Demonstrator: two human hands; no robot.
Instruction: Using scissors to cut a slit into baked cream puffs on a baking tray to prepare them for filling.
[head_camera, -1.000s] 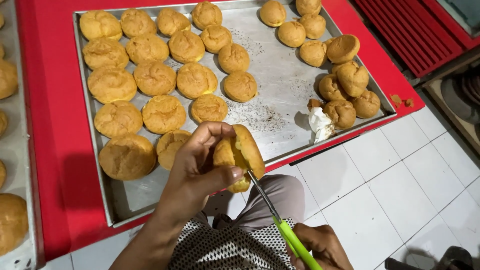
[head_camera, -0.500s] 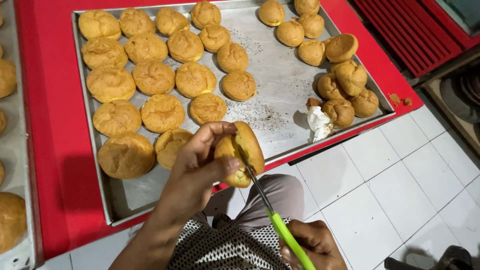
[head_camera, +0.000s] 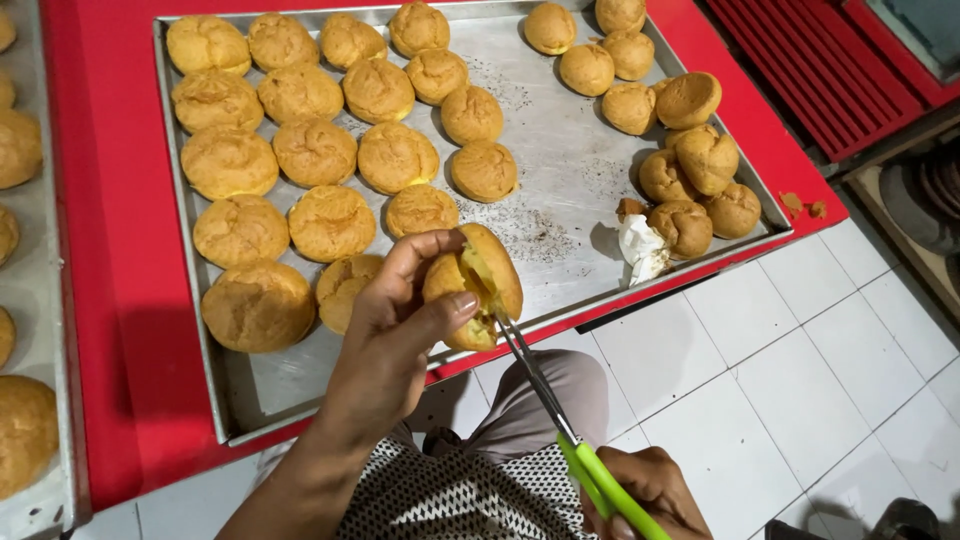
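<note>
My left hand grips a golden puff pastry over the near edge of a metal baking tray. The pastry is split along its side, with yellow crumb showing in the cut. My right hand, at the bottom edge of the view, holds green-handled scissors whose blades reach into the cut from below. Several whole puffs lie in rows on the tray's left half. A smaller pile of puffs sits at its right end.
The tray rests on a red table. A crumpled white paper lies near the right pile. A second tray with puffs is at the left edge. White floor tiles and my knee lie below.
The pastry has turned slightly in my left hand and the cut has opened wider. The scissors have shifted a little with my right hand.
</note>
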